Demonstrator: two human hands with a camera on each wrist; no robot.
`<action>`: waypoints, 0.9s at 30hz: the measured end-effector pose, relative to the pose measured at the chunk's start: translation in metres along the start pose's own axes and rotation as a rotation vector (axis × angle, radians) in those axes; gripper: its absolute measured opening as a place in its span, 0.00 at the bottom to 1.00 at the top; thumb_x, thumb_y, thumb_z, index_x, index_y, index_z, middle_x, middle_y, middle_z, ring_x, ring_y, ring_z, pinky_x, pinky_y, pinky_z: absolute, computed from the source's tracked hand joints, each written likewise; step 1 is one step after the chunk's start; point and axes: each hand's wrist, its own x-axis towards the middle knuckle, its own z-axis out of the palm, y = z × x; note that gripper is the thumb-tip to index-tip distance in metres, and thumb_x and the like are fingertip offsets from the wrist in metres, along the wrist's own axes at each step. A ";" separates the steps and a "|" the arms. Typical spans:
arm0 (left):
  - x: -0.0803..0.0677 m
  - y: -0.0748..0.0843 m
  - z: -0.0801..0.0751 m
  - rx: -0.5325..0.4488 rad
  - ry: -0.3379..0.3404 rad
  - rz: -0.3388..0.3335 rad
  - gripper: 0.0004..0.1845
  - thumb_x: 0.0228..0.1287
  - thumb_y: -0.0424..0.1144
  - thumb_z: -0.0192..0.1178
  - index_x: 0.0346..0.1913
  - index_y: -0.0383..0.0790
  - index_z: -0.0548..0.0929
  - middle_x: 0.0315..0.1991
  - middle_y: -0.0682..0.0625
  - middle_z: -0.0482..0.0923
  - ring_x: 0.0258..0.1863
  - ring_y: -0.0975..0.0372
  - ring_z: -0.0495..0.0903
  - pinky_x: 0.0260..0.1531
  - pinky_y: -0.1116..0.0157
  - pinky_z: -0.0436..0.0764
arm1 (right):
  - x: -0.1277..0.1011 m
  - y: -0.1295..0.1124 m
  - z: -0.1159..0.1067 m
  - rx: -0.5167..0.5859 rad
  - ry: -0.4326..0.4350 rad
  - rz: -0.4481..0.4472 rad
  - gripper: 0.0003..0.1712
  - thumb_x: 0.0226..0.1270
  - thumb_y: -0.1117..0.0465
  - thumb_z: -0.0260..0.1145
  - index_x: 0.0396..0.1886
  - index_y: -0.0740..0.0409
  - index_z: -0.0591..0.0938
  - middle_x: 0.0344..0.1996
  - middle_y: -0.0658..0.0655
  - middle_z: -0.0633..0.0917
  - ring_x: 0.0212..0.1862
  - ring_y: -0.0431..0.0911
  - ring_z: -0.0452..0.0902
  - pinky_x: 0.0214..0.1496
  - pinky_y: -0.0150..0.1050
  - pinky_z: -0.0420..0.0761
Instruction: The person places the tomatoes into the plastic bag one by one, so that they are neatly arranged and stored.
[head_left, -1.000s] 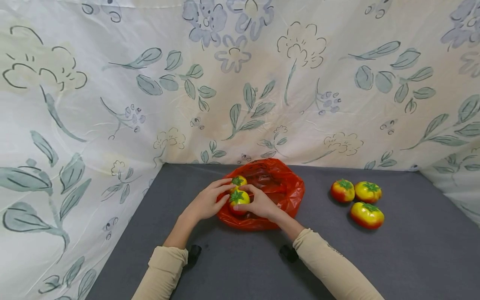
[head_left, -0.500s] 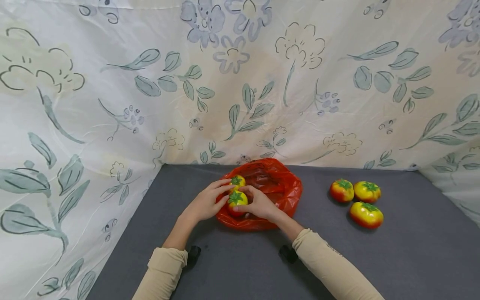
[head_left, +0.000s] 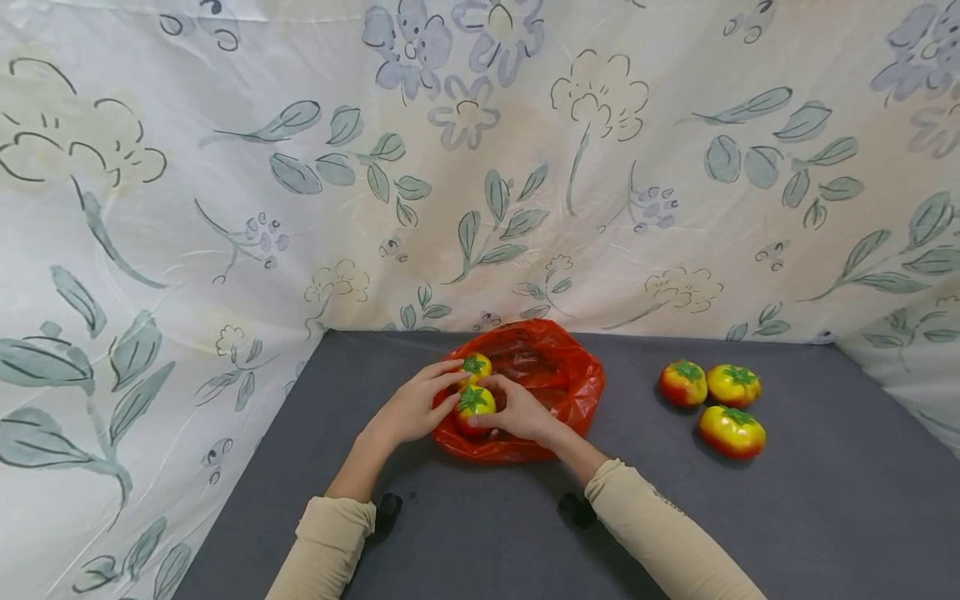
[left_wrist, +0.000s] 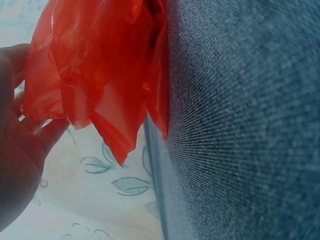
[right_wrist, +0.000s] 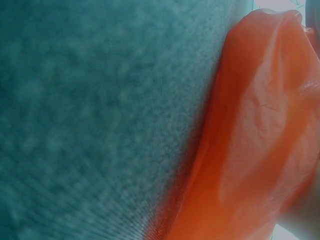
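Observation:
A crumpled red plastic bag (head_left: 551,379) lies open on the grey table (head_left: 465,533); it also fills the left wrist view (left_wrist: 100,65) and the right wrist view (right_wrist: 265,125). Two yellow-red toy fruits with green tops sit at its left rim. My right hand (head_left: 517,410) curls round the near fruit (head_left: 475,402). My left hand (head_left: 412,408) holds the bag's left edge, its fingertips reaching to the far fruit (head_left: 476,365). In the left wrist view the palm (left_wrist: 17,165) lies against the red film.
Three more of the same fruits (head_left: 712,400) sit in a cluster on the table to the right of the bag. A floral cloth (head_left: 480,183) hangs behind the table and down both sides. The grey surface stretches bare toward me.
My right hand has shifted the near fruit slightly left and lower at the bag's rim. The left hand and the bag have hardly moved.

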 end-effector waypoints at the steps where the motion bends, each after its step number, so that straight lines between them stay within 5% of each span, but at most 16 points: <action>1: 0.000 0.000 0.000 0.002 0.001 0.003 0.21 0.64 0.37 0.62 0.60 0.41 0.78 0.64 0.45 0.69 0.64 0.52 0.66 0.60 0.52 0.68 | 0.000 0.000 0.000 0.005 -0.005 0.003 0.39 0.57 0.54 0.73 0.65 0.59 0.68 0.51 0.59 0.77 0.43 0.50 0.76 0.41 0.43 0.82; 15: -0.001 0.000 0.001 -0.001 0.006 0.005 0.21 0.64 0.37 0.62 0.61 0.41 0.78 0.64 0.44 0.68 0.64 0.52 0.66 0.59 0.50 0.68 | 0.000 0.001 -0.003 -0.062 0.029 -0.007 0.38 0.55 0.51 0.74 0.63 0.57 0.70 0.52 0.57 0.77 0.48 0.49 0.75 0.50 0.44 0.79; 23: 0.000 0.000 0.000 0.021 0.011 0.009 0.21 0.64 0.37 0.62 0.60 0.41 0.78 0.64 0.45 0.69 0.64 0.52 0.66 0.59 0.50 0.68 | -0.002 0.001 -0.006 -0.015 0.009 -0.018 0.38 0.55 0.54 0.74 0.63 0.59 0.69 0.51 0.59 0.78 0.45 0.49 0.78 0.44 0.42 0.82; 27: -0.001 0.000 0.001 0.022 0.003 0.005 0.21 0.64 0.38 0.62 0.60 0.41 0.78 0.64 0.45 0.68 0.64 0.52 0.66 0.59 0.51 0.68 | -0.003 0.002 -0.009 -0.025 0.020 -0.027 0.38 0.55 0.55 0.74 0.63 0.59 0.70 0.54 0.59 0.77 0.48 0.50 0.77 0.48 0.42 0.80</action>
